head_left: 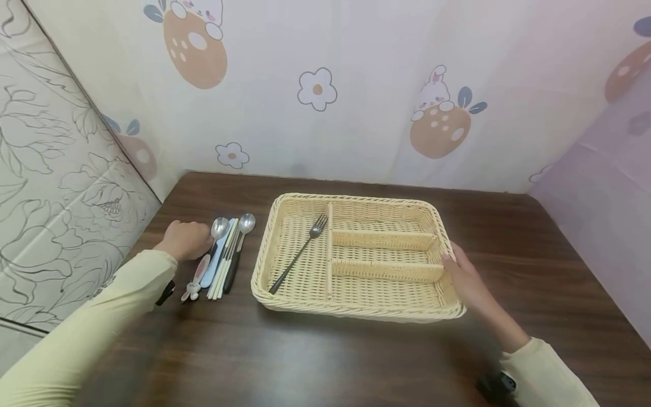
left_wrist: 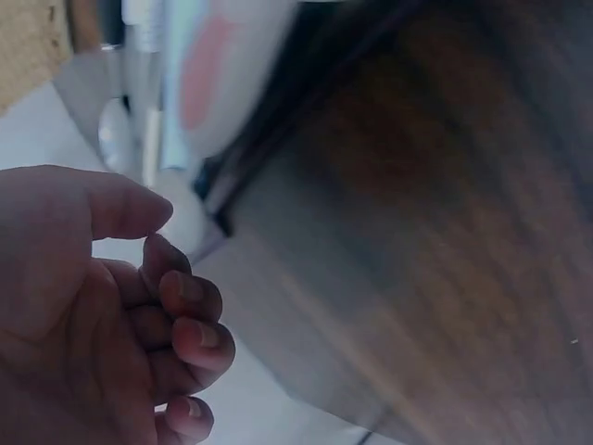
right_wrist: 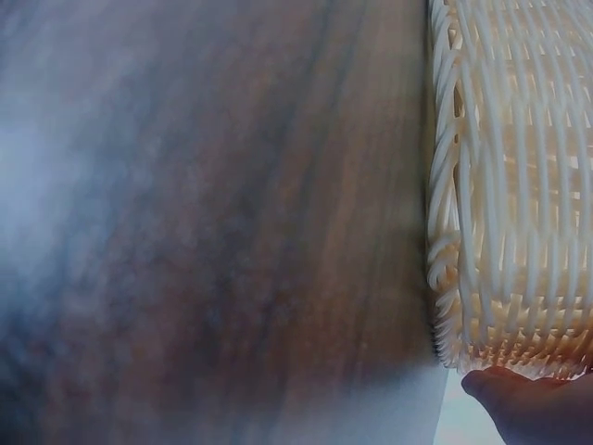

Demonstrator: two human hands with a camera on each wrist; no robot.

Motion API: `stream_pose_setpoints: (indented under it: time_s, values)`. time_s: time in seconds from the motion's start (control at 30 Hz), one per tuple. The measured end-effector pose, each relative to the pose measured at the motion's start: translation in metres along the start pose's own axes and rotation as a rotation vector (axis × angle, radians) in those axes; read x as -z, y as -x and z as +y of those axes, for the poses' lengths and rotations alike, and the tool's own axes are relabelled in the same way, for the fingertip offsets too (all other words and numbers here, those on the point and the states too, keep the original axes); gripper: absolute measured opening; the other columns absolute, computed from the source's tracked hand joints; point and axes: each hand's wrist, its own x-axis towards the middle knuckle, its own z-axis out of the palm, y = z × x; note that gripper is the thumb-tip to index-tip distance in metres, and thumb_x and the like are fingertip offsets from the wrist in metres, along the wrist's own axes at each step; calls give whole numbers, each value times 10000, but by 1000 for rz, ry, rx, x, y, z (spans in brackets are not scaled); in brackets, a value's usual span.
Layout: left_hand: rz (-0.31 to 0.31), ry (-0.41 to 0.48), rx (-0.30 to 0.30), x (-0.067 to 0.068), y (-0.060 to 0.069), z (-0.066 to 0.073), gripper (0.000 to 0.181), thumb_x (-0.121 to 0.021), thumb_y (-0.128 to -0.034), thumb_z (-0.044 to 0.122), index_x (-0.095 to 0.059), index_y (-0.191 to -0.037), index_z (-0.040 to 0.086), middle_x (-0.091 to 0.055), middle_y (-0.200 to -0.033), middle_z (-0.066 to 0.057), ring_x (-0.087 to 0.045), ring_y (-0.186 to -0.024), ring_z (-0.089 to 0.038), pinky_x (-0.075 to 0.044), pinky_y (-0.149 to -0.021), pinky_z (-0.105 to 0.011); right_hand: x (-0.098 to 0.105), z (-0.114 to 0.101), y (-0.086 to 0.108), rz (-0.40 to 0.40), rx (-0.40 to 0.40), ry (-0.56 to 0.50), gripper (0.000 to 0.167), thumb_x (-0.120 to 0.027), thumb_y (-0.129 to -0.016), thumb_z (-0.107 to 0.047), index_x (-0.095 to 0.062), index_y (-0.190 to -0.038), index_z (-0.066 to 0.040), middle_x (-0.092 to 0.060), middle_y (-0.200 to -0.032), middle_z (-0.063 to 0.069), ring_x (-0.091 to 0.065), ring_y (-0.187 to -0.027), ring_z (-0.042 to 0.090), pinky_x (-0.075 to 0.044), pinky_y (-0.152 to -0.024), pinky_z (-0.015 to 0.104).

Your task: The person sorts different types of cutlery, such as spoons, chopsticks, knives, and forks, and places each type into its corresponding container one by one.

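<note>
The right hand (head_left: 464, 278) grasps the right rim of the wicker basket (head_left: 356, 308), whose left compartment contains the fork (head_left: 299, 255), while the left hand (head_left: 186, 240), fingers curled, is at the rabbit-handled spoon (head_left: 202, 267) left of the basket, any pinch there being indeterminable.

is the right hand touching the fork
No, the right hand grips the right rim of the basket, while the fork lies in its left compartment.

brn tbl (head_left: 315, 362) w/ basket (head_left: 351, 310), spoons (head_left: 247, 222), chopsticks (head_left: 221, 272).
</note>
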Motion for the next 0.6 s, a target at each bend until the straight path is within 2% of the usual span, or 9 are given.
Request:
stream_pose_setpoints:
  time_s: [0.17,0.37,0.47,0.6]
  values:
    - [-35,0,20,-7,0,-4,324,-417,-954,185,-627,-768,25,-638,-768,-133,-592,-704,-289,-434,-748,-556,0,1,-1,4,3,17,608,-235,-1043,-355,42,-1522,-100,-312,-1356,356,-634,-822,279,-528,-707,345]
    - [-59,22,-11,-8,1,-7,372,-373,-984,202,-637,-821,-4,-648,-844,-192,-627,-794,-371,-456,-736,-570,2,0,-1,10,14,67,601,-221,-1043,-352,30,-1522,-89,-301,-1389,337,-624,-870,275,-495,-747,278]
    - [-56,38,-30,-8,1,-6,362,-374,-978,187,-589,-735,26,-613,-747,-144,-595,-702,-299,-464,-698,-544,2,1,-1,9,13,68,598,-213,-1044,-352,34,-1522,-90,-290,-1399,337,-622,-888,283,-496,-752,279]
    - [-53,36,-52,-8,-1,-4,334,-413,-956,162,-507,-645,84,-528,-637,-55,-484,-604,-219,-455,-664,-497,2,1,0,-7,22,71,597,-200,-1045,-349,54,-1519,-89,-275,-1409,332,-610,-926,294,-490,-780,289]
